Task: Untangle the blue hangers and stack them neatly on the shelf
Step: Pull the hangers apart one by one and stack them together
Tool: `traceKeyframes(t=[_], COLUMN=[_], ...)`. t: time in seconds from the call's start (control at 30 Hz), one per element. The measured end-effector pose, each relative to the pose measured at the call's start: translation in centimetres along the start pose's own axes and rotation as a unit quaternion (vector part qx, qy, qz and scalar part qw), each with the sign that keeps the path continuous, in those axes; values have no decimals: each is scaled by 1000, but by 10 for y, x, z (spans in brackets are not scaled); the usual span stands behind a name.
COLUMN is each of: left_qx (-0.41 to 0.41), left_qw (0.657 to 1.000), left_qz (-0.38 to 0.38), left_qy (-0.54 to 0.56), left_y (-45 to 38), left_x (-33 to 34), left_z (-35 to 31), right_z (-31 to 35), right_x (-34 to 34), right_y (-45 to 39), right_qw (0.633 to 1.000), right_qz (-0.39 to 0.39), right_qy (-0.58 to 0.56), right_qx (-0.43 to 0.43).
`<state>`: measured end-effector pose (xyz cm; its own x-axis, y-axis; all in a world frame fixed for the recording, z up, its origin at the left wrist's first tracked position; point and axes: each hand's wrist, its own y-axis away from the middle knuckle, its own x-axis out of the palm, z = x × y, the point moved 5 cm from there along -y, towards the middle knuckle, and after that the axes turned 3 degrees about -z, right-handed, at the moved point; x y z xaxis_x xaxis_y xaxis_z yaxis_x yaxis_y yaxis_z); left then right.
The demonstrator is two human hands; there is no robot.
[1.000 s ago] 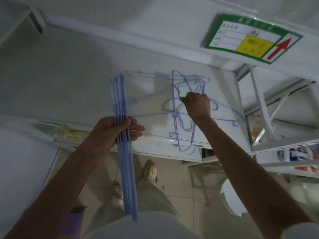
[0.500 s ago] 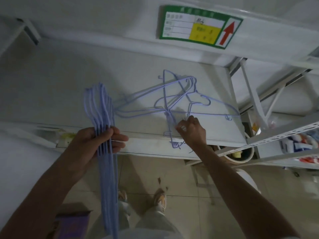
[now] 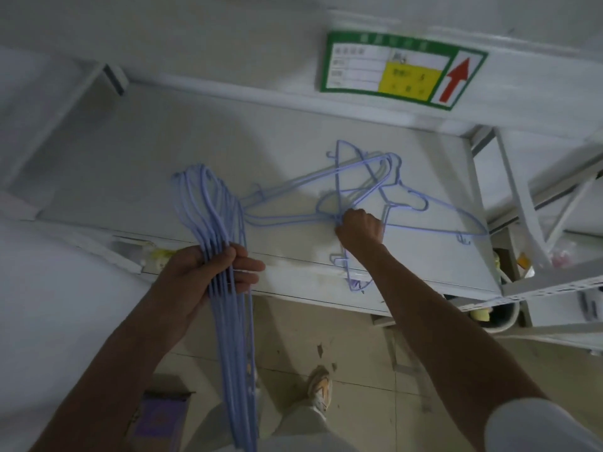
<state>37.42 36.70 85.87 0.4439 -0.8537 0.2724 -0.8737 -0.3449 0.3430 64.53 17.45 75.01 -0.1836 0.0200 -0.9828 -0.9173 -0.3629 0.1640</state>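
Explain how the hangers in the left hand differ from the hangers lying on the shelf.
The bundle in the left hand is gathered side by side and hangs past the shelf edge; the tangled hangers on the shelf cross each other at many angles. The bundle is lifted; the tangle lies flat, gripped by the right hand. Both are thin and blue.

Short white sleeve (image 3: 535, 425), pale trousers (image 3: 303, 425), sneakers (image 3: 321, 391)

green label (image 3: 403, 70) on shelf beam — red arrow, text unreadable.
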Motion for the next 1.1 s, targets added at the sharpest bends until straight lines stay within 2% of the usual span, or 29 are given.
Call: traceKeyframes(t=[0.1, 0.17, 0.3, 0.47, 0.63, 0.73, 0.87, 0.97, 1.1], left_qx=[26, 41, 67, 80, 52, 42, 56, 81, 81], left_qw=[999, 999, 997, 994, 994, 993, 992, 990, 987], left_qz=[15, 19, 42, 66, 87, 102, 106, 113, 131], left_qy=[-14, -16, -16, -27, -26, -29, -31, -26, -47], left_y=[1, 2, -2, -17, -24, -27, -30, -34, -45], left_x=[-2, -5, -10, -8, -11, -14, -15, -11, -7], left_z=[-17, -28, -45, -54, -46, -43, -45, -50, -54], right_z=[-6, -14, -26, -38, -34, -25, -6, 7, 15], right_x=[-12, -23, -45, -56, -54, -55, -65, -68, -73], right_y=[5, 8, 18, 34, 42, 48, 61, 70, 78], right_qw=[999, 993, 970, 974, 978, 988, 998, 990, 979], right_qz=[31, 76, 162, 153, 106, 89, 43, 41, 30], right_qy=[-18, -75, -173, -161, -167, -112, 36, 134, 195], right_qx=[27, 57, 57, 42, 66, 63, 16, -22, -45])
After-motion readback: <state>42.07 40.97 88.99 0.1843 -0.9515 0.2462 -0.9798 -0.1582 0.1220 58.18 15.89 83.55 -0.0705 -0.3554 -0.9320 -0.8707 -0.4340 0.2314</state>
